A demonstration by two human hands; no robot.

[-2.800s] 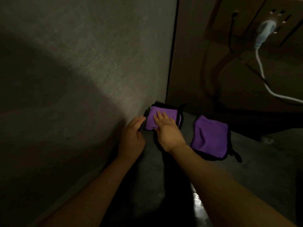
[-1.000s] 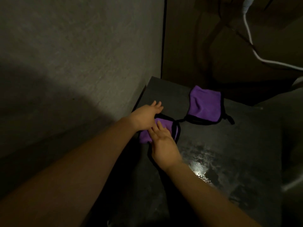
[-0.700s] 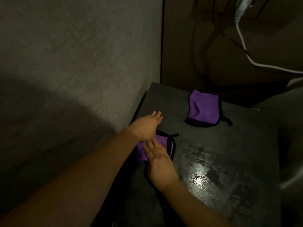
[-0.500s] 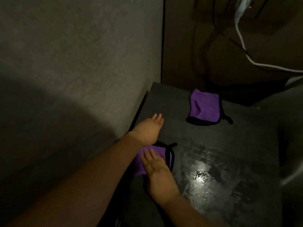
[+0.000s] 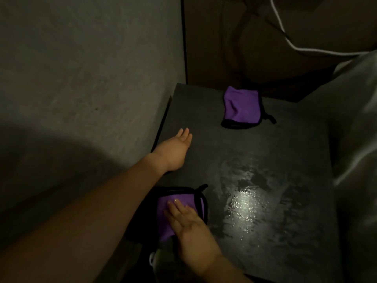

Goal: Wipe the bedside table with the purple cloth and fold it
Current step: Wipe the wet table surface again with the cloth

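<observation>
The right hand [image 5: 189, 225] is laid flat, fingers straight and together, on a folded purple cloth [image 5: 179, 209] with black edging; the cloth is pressed down, not pinched. This cloth is seen at the near left corner of the dark tabletop [image 5: 255, 164], directly under the right hand's fingers, with a short black loop sticking out at its far right corner. Part of the cloth is covered by the left forearm, which crosses in front of it. The left hand [image 5: 175, 148] is held open, fingers straight and extended forward, beyond the right hand and near the tabletop's left edge; nothing is held by it. Whether it touches the surface cannot be told. A second folded purple cloth [image 5: 241, 107], also black-edged with a small tab on its right side, is seen well beyond both hands, toward the far side of the tabletop, untouched. A wet, shiny streaked patch [image 5: 248, 203] is seen on the tabletop just right of the right hand, catching the light. A grey wall [image 5: 91, 68] is seen left of the left hand, right against the tabletop. A white cable [image 5: 289, 40] is seen far beyond and right of both hands. Pale fabric [image 5: 357, 129] is seen along the tabletop's right side; what it belongs to cannot be told.
</observation>
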